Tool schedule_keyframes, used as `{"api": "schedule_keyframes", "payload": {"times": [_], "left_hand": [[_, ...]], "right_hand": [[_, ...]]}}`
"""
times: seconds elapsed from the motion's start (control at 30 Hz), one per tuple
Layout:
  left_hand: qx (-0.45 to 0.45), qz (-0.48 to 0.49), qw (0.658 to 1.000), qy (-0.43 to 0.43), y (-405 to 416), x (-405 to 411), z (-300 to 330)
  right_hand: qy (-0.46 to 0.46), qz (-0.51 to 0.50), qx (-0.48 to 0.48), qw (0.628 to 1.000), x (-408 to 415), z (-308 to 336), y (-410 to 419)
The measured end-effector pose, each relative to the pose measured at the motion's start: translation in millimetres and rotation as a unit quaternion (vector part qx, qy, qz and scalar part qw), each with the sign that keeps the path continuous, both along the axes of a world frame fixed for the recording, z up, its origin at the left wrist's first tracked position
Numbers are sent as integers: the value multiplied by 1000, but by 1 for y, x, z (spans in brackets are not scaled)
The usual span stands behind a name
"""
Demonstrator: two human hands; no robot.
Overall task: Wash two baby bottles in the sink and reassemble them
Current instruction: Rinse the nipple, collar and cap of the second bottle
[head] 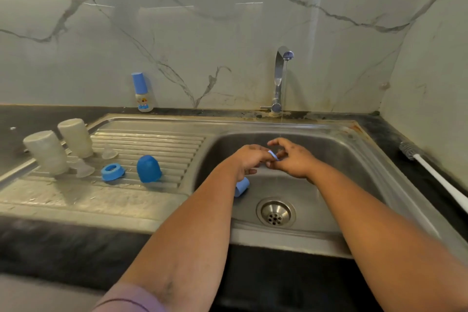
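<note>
Both hands meet over the stainless steel sink basin [354,159] under a thin water stream: left hand [249,158] and right hand [291,159] fingers pinch a small light-blue plastic ring [273,155]. Two clear upturned bottle bodies [60,145] stand well left of the fingers; a blue cap [241,186] lies just below them.

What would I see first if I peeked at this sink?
First, two hands, the left hand and right hand, meeting over the sink under a thin stream from the tap, rubbing a small blue ring between them. Next, the bright blue cap on the draining board, with two upside-down bottles at its left end.
</note>
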State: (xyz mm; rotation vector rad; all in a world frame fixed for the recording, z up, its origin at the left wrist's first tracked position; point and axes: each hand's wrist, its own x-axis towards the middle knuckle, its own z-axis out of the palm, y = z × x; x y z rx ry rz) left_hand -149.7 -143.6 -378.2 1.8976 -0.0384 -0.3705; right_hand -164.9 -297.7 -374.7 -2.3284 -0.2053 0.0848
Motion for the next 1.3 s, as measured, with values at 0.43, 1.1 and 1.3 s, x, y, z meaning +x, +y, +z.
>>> {"api": "schedule_keyframes", "payload": {"times": [0.43,1.1,1.3], "left_hand": [[314,-91,943,-66,12,-45,2],[298,-134,940,-101,16,-41,0],[380,-135,903,-150,18,-44,4]], "right_hand": [[106,-40,-141,984,-32,-4,-9],[180,-132,180,958,-27,-12,-35],[59,-129,61,988,-33,-11,-21]]}}
